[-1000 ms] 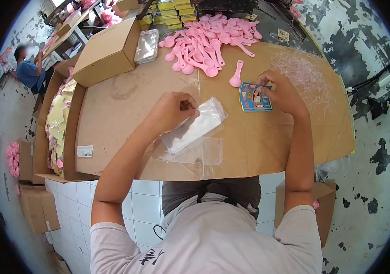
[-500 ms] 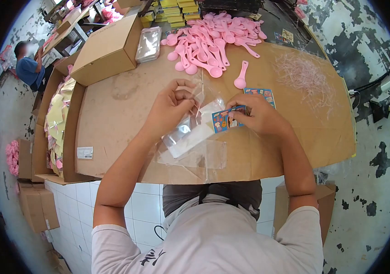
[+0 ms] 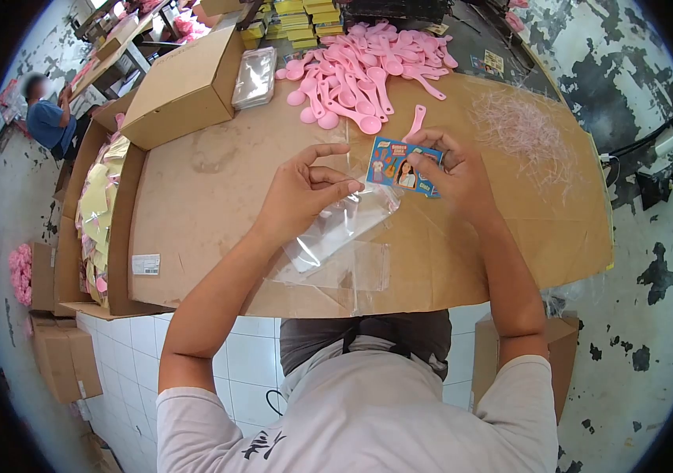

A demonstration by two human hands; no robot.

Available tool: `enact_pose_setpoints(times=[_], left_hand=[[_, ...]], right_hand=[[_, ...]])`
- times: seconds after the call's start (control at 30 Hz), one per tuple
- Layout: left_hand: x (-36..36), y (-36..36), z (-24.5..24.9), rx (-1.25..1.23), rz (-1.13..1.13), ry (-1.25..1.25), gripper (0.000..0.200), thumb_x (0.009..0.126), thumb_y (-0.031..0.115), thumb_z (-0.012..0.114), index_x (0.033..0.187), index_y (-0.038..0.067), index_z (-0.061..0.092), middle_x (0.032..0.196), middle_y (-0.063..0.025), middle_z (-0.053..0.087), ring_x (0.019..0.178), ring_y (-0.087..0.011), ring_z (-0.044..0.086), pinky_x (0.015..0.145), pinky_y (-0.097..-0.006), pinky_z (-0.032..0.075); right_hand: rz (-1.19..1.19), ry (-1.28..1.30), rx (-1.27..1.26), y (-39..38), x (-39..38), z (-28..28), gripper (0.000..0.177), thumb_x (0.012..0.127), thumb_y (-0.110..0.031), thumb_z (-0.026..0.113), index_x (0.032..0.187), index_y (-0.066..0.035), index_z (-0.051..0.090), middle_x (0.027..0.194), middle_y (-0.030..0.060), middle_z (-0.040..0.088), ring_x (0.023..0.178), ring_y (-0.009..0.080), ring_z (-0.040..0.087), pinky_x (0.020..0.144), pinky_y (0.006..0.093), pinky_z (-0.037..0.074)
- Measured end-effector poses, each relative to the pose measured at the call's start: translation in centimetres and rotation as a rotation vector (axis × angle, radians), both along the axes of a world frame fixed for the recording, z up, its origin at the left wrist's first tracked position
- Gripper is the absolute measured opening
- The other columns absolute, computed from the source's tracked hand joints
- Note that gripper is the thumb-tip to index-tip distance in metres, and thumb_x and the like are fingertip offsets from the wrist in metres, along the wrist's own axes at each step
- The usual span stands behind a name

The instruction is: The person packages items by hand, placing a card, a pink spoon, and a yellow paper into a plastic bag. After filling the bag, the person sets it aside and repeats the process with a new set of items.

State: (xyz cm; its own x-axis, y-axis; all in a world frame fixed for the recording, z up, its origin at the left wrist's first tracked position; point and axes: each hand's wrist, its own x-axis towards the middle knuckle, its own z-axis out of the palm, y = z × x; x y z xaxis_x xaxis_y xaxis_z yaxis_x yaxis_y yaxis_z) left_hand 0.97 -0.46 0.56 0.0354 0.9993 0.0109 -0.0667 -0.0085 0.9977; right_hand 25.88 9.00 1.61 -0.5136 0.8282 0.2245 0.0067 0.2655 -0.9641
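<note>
My right hand [image 3: 455, 177] pinches a blue printed card [image 3: 401, 166], holding it up over the table's middle. Just left of the card is my left hand [image 3: 305, 189], fingers apart, its fingertips near the card's left edge and the top of the plastic bags. Clear plastic bags [image 3: 336, 232] lie below the hands on the cardboard surface [image 3: 447, 268]. A single pink spoon [image 3: 416, 121] lies behind my right hand, partly hidden by it. Beyond it a large heap of pink spoons [image 3: 360, 75] covers the back.
At the left stand a closed carton [image 3: 187, 83] and an open box of packed items [image 3: 100, 213]. Clear sleeves [image 3: 255, 77] lie beside the carton. Thin shredded strands [image 3: 522, 134] spread at the right. A person [image 3: 49, 118] is at the far left.
My right hand has raised the card and brought it up and slightly left. The second card on the table is no longer seen separately. My left hand has opened off the plastic bag.
</note>
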Motion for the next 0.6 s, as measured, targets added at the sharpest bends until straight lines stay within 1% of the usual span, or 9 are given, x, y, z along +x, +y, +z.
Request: enact_pose_setpoints(times=[0.1, 0.2, 0.3, 0.4, 0.5, 0.6], left_hand=[[0.2, 0.0, -0.1, -0.012, -0.006, 0.03, 0.055, 0.095, 0.006, 0.074, 0.144, -0.002, 0.05, 0.099, -0.0112, 0.078, 0.087, -0.0093, 0.071, 0.074, -0.0226, 0.054], [0.5, -0.2, -0.2, 0.013, -0.114, 0.116, 0.052, 0.097, 0.006, 0.072, 0.144, -0.001, 0.052, 0.101, -0.0114, 0.078, 0.09, -0.0091, 0.07, 0.078, -0.0239, 0.055], [1.4, -0.7, -0.8, 0.082, -0.117, 0.112, 0.044, 0.098, 0.006, 0.071, 0.139, 0.0, 0.056, 0.098, -0.0096, 0.077, 0.086, -0.0066, 0.065, 0.071, -0.022, 0.05], [1.4, -0.5, -0.3, 0.037, -0.053, 0.057, 0.041, 0.099, 0.006, 0.07, 0.138, 0.0, 0.056, 0.096, -0.0085, 0.076, 0.082, -0.0056, 0.065, 0.068, -0.0213, 0.05], [0.5, -0.3, -0.2, 0.032, -0.005, 0.083, 0.039, 0.1, 0.005, 0.068, 0.137, 0.0, 0.057, 0.099, -0.0088, 0.076, 0.087, -0.0067, 0.068, 0.075, -0.0234, 0.054], [0.7, -0.6, -0.1, 0.034, -0.036, 0.017, 0.037, 0.1, 0.007, 0.068, 0.135, 0.0, 0.059, 0.097, -0.0075, 0.076, 0.085, -0.006, 0.066, 0.072, -0.0219, 0.052]], right_hand=[[0.061, -0.124, 0.215, -0.1, 0.2, -0.3, 0.028, 0.094, -0.009, 0.072, 0.121, -0.003, 0.069, 0.097, 0.0028, 0.071, 0.089, 0.0106, 0.064, 0.08, 0.0268, 0.052], [0.182, -0.255, 0.211, -0.5, -0.3, 0.0, 0.031, 0.093, -0.009, 0.073, 0.123, -0.003, 0.07, 0.097, 0.0028, 0.072, 0.086, 0.0113, 0.065, 0.078, 0.0273, 0.052], [0.139, -0.077, 0.17, -2.0, -2.1, -0.9, 0.031, 0.094, -0.01, 0.073, 0.124, -0.003, 0.07, 0.096, 0.0031, 0.071, 0.083, 0.0112, 0.064, 0.075, 0.0274, 0.052], [0.001, 0.014, -0.001, -2.2, -2.5, 0.0, 0.03, 0.095, -0.012, 0.073, 0.124, -0.004, 0.07, 0.096, 0.0047, 0.071, 0.081, 0.0125, 0.064, 0.074, 0.0272, 0.052], [0.042, -0.089, 0.03, -0.9, -1.7, -1.1, 0.027, 0.097, -0.015, 0.072, 0.122, -0.004, 0.071, 0.1, 0.0064, 0.071, 0.086, 0.0144, 0.064, 0.076, 0.0284, 0.052], [0.244, -0.216, 0.273, -1.8, -1.5, 0.0, 0.023, 0.1, -0.018, 0.068, 0.118, -0.004, 0.072, 0.105, 0.0097, 0.07, 0.095, 0.0179, 0.064, 0.081, 0.0316, 0.052]])
